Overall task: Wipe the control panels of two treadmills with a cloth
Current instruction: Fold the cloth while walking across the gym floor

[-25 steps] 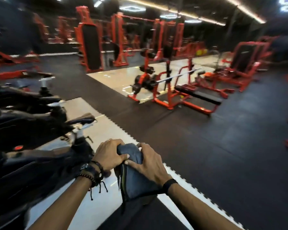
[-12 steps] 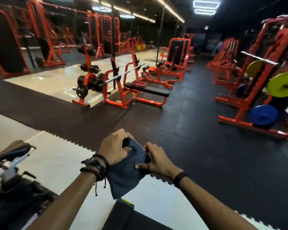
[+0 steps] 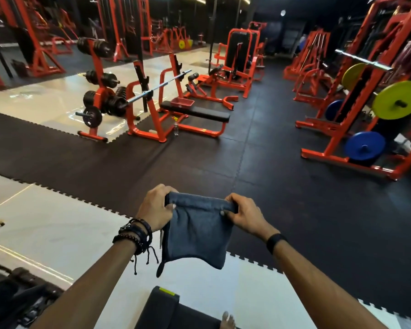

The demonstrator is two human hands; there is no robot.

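Cloth (image 3: pixel 197 231) hangs lower centre of frame, top edge stretched level between both hands. Left hand (image 3: pixel 156 207) and right hand (image 3: pixel 243 213) each pinch an upper corner, equally near. No treadmill panel identifiable.

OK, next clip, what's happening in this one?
A person stands in a gym holding a dark grey cloth stretched out in front of them. The left hand pinches one top corner and the right hand the other, so the cloth hangs flat between them above the floor mats. No treadmill control panel is in view, so no wiping is under way. Ahead stand an orange bench press and racks with coloured weight plates.
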